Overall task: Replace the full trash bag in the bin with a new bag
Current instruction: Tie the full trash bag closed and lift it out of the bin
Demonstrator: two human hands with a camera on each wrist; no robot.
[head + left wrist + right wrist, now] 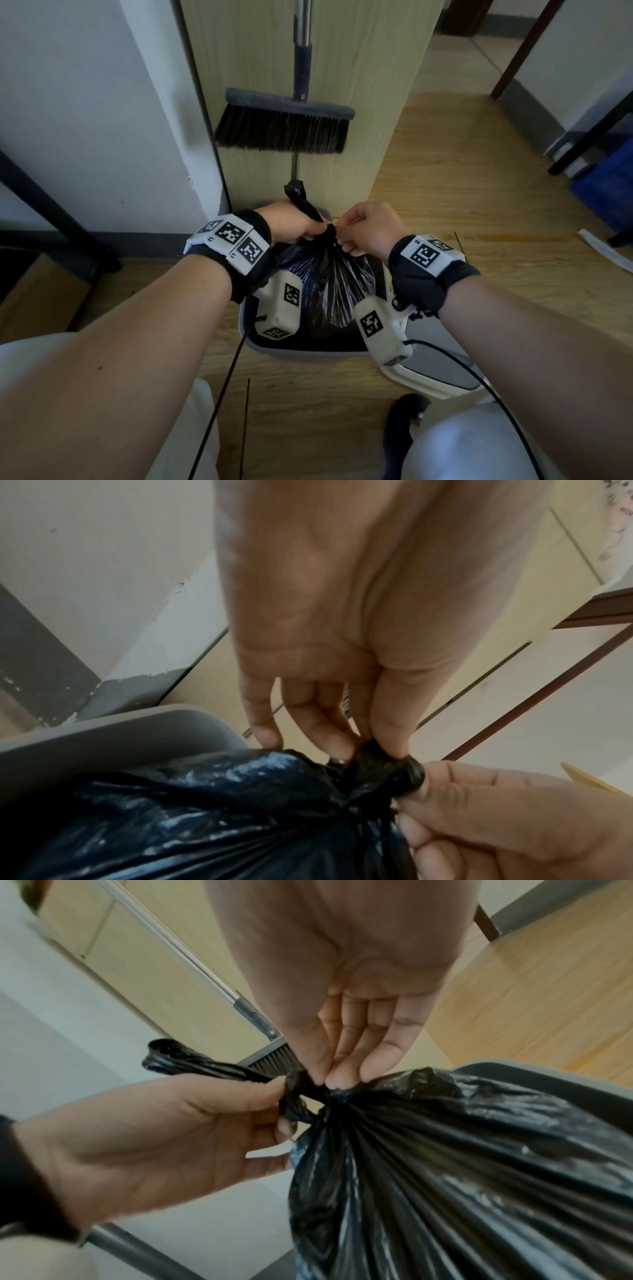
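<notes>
A full black trash bag (337,284) sits in a grey bin (301,353) on the floor, its top gathered into a twisted neck (329,234). My left hand (298,222) pinches the neck at the knot, and a twisted tail of the bag (298,197) sticks up past it. My right hand (370,228) pinches the same knot from the right. In the left wrist view the left fingertips (390,739) press on the knot (387,775). In the right wrist view the right fingertips (339,1080) pinch the neck above the pleated bag (462,1164).
A dark broom (284,123) leans on a light wooden panel (370,85) right behind the bin. The bin's white-and-grey lid (435,363) lies on the wood floor to the right. A white wall (85,120) stands left; a blue crate (606,185) far right.
</notes>
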